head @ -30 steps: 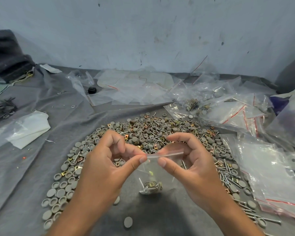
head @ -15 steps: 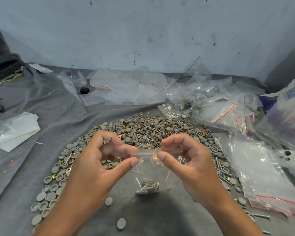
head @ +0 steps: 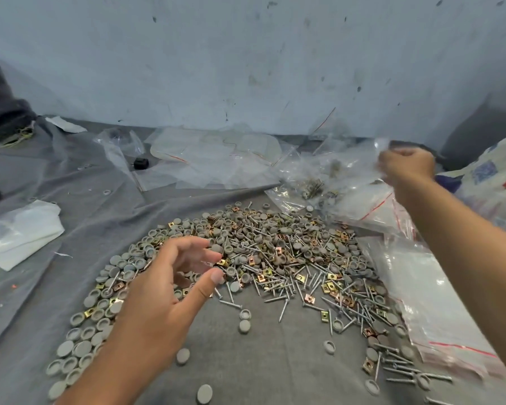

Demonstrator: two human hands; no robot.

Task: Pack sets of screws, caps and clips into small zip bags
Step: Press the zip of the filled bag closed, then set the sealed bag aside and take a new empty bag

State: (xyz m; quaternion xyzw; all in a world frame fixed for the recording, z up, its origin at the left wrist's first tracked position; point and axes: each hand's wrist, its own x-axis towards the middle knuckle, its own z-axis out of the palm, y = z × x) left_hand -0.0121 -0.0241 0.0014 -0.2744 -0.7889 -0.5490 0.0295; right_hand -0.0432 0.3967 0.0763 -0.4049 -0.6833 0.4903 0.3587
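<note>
where hardware pile (head: pixel 263 258) spreads, bags (head: pixel 348 182) beyond

One head-worn wide-angle camera provides the only view. It looks forward and down from close above the grey cloth (head: pixel 246 361), toward the pale wall (head: pixel 246 54) behind it. The left hand (head: pixel 158 293) enters at bottom left, the right hand (head: pixel 406 165) reaches in from the right edge. Straight lines bow near the edges.
</note>
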